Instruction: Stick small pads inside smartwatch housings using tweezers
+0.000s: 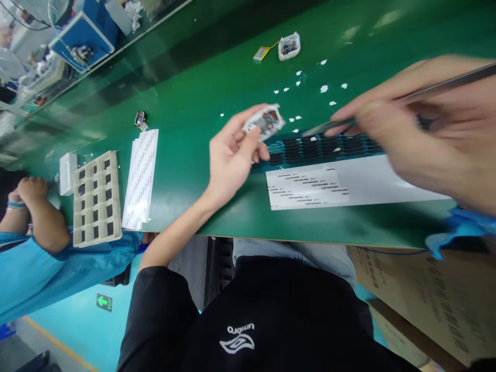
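Observation:
Between the thumb and fingers of my left hand (234, 155) is a small white device casing (265, 123) with its electronics exposed. My right hand (411, 119), partly blurred, grips metal tweezers (445, 85). Their tips reach down near a strip of black adhesive pieces (310, 147) on teal backing. Just below that strip lies a white printed liner sheet (364, 183), partly covered by my right hand. Small white scraps (324, 89) are scattered on the green table beyond.
Farther back sit an open white casing (289, 46) and its wired yellow battery (261, 53). To the left are another small device (140, 119), printed sheets (141, 178), a compartment tray (96, 237) and a white box (68, 174). A co-worker's hands (34, 194) rest at far left.

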`<state>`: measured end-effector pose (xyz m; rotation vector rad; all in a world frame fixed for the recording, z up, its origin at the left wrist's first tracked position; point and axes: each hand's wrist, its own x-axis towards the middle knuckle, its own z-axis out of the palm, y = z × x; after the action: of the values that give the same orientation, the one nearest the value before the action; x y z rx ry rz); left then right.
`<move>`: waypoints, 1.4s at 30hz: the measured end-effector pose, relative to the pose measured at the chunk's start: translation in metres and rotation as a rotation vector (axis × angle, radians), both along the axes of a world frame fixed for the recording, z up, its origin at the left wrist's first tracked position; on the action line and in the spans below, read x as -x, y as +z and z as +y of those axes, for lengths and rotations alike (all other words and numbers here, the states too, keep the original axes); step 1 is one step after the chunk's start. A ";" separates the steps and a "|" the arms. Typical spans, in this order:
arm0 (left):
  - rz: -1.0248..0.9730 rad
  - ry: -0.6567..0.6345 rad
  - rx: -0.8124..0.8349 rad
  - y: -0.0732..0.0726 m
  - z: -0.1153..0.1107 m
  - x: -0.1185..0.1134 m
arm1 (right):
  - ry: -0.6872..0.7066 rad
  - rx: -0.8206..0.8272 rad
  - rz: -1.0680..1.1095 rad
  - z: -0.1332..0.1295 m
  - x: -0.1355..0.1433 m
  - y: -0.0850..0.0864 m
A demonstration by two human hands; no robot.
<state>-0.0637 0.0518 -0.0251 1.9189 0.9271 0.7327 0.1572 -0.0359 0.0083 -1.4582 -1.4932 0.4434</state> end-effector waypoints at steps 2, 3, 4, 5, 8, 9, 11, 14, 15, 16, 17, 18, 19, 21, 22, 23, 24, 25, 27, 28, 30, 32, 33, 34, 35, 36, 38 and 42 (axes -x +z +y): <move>0.026 0.076 -0.062 0.007 0.010 0.005 | 0.150 -0.008 -0.183 0.007 -0.007 -0.006; 0.032 0.097 -0.069 0.011 0.013 0.007 | 0.212 -0.033 -0.224 0.011 -0.009 -0.011; 0.033 0.108 -0.070 0.014 0.014 0.009 | 0.265 -0.041 -0.215 0.016 -0.010 -0.017; 0.031 0.108 -0.071 0.016 0.015 0.010 | 0.300 -0.042 -0.200 0.019 -0.011 -0.023; 0.016 0.053 -0.103 0.018 0.013 0.012 | 0.351 -0.020 -0.158 0.026 -0.013 -0.039; 0.018 0.009 -0.119 0.019 0.012 0.012 | 0.353 -0.012 -0.145 0.027 -0.014 -0.042; 0.055 -0.130 -0.153 0.022 0.012 0.013 | 0.352 0.003 -0.124 0.028 -0.015 -0.046; 0.194 -0.339 -0.225 0.027 0.014 0.015 | 0.353 -0.005 -0.091 0.028 -0.015 -0.048; 0.251 -0.381 -0.258 0.028 0.014 0.015 | 0.351 -0.011 -0.080 0.028 -0.014 -0.048; 0.305 -0.406 -0.293 0.028 0.015 0.015 | 0.342 -0.018 -0.075 0.028 -0.013 -0.050; 0.350 -0.419 -0.324 0.028 0.015 0.015 | 0.329 -0.021 -0.082 0.027 -0.011 -0.051; 0.389 -0.426 -0.351 0.027 0.015 0.015 | 0.312 -0.025 -0.103 0.026 -0.010 -0.053; 0.422 -0.430 -0.370 0.025 0.015 0.015 | 0.292 -0.033 -0.134 0.024 -0.008 -0.055; 0.483 -0.424 -0.392 0.024 0.013 0.013 | 0.256 -0.057 -0.200 0.020 -0.005 -0.058; 0.517 -0.421 -0.399 0.025 0.012 0.012 | 0.240 -0.060 -0.237 0.019 -0.004 -0.059; 0.556 -0.417 -0.405 0.026 0.009 0.011 | 0.228 -0.060 -0.273 0.017 -0.003 -0.060; 0.596 -0.410 -0.413 0.029 0.007 0.010 | 0.221 -0.057 -0.306 0.016 -0.003 -0.060; 0.638 -0.404 -0.420 0.031 0.004 0.009 | 0.216 -0.055 -0.337 0.015 -0.002 -0.059; 0.707 -0.397 -0.430 0.036 -0.001 0.006 | 0.215 -0.078 -0.387 0.016 -0.002 -0.057; 0.730 -0.399 -0.432 0.038 -0.003 0.005 | 0.219 -0.111 -0.398 0.017 -0.002 -0.056; 0.748 -0.407 -0.423 0.040 -0.004 0.004 | 0.236 -0.184 -0.407 0.021 -0.004 -0.052; 0.726 -0.415 -0.401 0.039 -0.002 0.004 | 0.276 -0.246 -0.401 0.027 -0.007 -0.048; 0.706 -0.422 -0.389 0.038 0.000 0.004 | 0.305 -0.269 -0.396 0.030 -0.008 -0.046; 0.683 -0.435 -0.375 0.037 0.001 0.005 | 0.339 -0.283 -0.387 0.033 -0.010 -0.044; 0.662 -0.450 -0.362 0.037 0.003 0.006 | 0.379 -0.280 -0.377 0.035 -0.012 -0.043; 0.645 -0.464 -0.351 0.036 0.004 0.006 | 0.416 -0.261 -0.364 0.037 -0.014 -0.042; 0.621 -0.489 -0.337 0.035 0.003 0.007 | 0.447 -0.205 -0.326 0.037 -0.016 -0.043; 0.611 -0.486 -0.360 0.032 0.000 0.005 | 0.296 -0.183 -0.322 0.031 -0.015 -0.047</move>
<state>-0.0685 0.0515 0.0064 2.6295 0.6451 0.0074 0.1720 -0.0045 -0.0384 -1.2074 -1.9657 0.2445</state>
